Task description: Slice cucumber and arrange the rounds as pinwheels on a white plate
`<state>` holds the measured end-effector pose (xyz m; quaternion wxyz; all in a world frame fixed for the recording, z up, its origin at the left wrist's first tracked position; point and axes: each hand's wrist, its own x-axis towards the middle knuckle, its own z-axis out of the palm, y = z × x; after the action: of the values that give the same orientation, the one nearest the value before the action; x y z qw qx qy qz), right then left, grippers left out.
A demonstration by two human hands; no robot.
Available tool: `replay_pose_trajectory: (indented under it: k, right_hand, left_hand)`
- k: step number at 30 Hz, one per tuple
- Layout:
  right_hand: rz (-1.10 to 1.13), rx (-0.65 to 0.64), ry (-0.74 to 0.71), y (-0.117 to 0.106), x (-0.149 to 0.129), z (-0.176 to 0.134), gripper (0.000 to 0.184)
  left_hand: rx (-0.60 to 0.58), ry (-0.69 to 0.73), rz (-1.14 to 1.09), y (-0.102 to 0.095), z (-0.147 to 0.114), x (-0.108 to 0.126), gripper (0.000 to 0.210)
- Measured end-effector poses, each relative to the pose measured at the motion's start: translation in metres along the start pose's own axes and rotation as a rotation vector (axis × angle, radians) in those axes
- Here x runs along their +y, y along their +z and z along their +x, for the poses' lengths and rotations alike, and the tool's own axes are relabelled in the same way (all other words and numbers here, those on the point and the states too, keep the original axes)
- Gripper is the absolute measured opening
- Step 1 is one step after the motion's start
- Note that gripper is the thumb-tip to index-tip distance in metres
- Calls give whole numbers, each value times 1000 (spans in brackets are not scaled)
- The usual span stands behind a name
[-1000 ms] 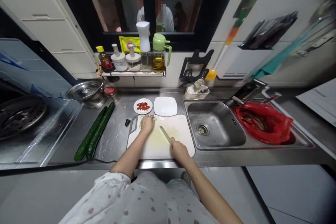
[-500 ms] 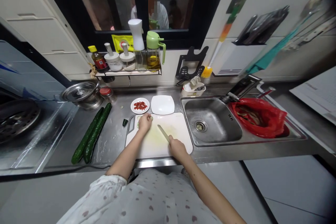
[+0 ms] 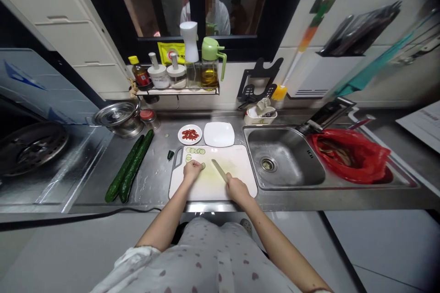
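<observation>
Wrapped round the knife's handle, the right hand (image 3: 237, 190) is closed over the near right part of the board; the left hand (image 3: 191, 171), nearly closed, pinches a cucumber piece (image 3: 203, 165) at its fingertips, left of the board's middle.

Largest of the things about the hands, the sink (image 3: 292, 160) lies just right of the cutting board (image 3: 240, 165), a narrow strip of counter between their edges. From the blade to its far right corner, the board offers a broad stretch of surface; its near edge sits close to the counter's front edge. Two whole cucumbers (image 3: 134, 169) lie side by side left of the board, with counter in between for the left arm. Just beyond the board's far edge is a squarish white plate (image 3: 219, 134), and left of that, a small round plate (image 3: 180, 135) bearing chopped red pieces (image 3: 190, 134).

On the board's middle, the knife (image 3: 219, 170) slants away and leftward, its blade apart from the left hand. Beside the board's grey handle lies a dark green stub (image 3: 170, 154). Thin cucumber slices (image 3: 195, 150) line the board's far left edge.
</observation>
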<state>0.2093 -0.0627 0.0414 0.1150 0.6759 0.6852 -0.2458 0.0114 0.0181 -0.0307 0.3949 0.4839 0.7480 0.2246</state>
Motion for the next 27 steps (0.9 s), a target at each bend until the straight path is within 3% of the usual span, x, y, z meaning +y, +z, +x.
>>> replay_pose_trajectory:
  k: [4, 9, 17, 27]
  right_hand:
    - [-9, 11, -6, 0, -1, -1, 30]
    - [-27, 15, -22, 1, 0, 0, 30]
    - [-70, 4, -112, -5, 0, -6, 30]
    - [-102, -17, -163, -5, -9, -15, 27]
  left_hand:
    - [17, -11, -13, -1, -5, -1, 16]
    - [61, 99, 52, -3, -12, 2, 11]
    - [63, 275, 229, -5, -16, -5, 27]
    - [29, 233, 164, -5, -11, -7, 26]
